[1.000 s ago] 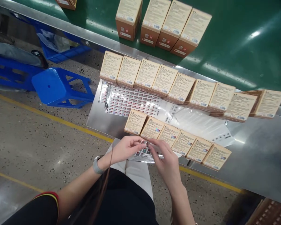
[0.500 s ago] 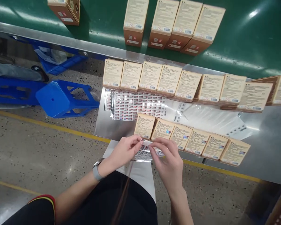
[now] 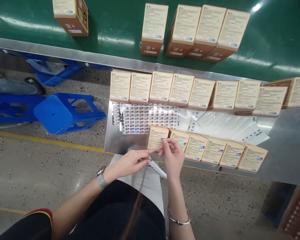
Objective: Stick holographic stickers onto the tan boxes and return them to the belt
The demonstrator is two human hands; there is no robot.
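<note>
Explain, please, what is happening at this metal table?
A person's left hand holds a sticker sheet in front of the near row of cartons. The right hand is over the leftmost carton there, apparently pinching a small sticker. The other five cartons in that row carry shiny stickers. More sticker sheets lie behind them.

Box (image 3: 155, 135): beige-topped, upright, leftmost in near row
Sticker sheet (image 3: 158, 169): printed, bent, near side of box
Sticker (image 3: 162, 139): tiny, over box top
</note>
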